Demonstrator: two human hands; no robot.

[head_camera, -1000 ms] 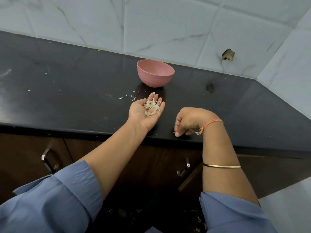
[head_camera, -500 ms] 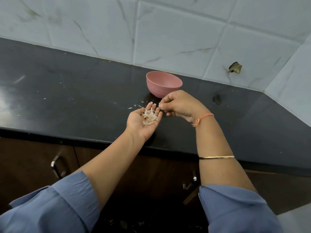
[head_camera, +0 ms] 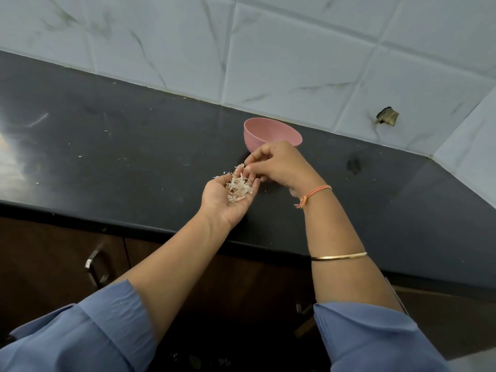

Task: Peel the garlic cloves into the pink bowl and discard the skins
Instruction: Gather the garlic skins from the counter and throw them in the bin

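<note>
Black countertop (head_camera: 134, 157) below tiled wall (head_camera: 295, 49). Centre frame: left hand (head_camera: 225, 202), palm up and loosely spread, carries garlic skins (head_camera: 239, 187); right hand (head_camera: 279, 165), fingertips pinched together over them, contents indiscernible; pink bowl (head_camera: 268, 131) just behind.

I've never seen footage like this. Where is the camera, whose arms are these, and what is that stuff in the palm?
There is no machine here. A person wears one camera on the head, looking forward and down, so the two arms coming in from below are their own. The left hand lies palm up and carries a small heap of garlic skins. The right hand has its fingertips bunched at that heap; whether they hold a scrap is too small to tell. Behind the hands, a pink bowl stands on the black countertop, near the tiled wall. What the bowl holds cannot be seen.
</note>
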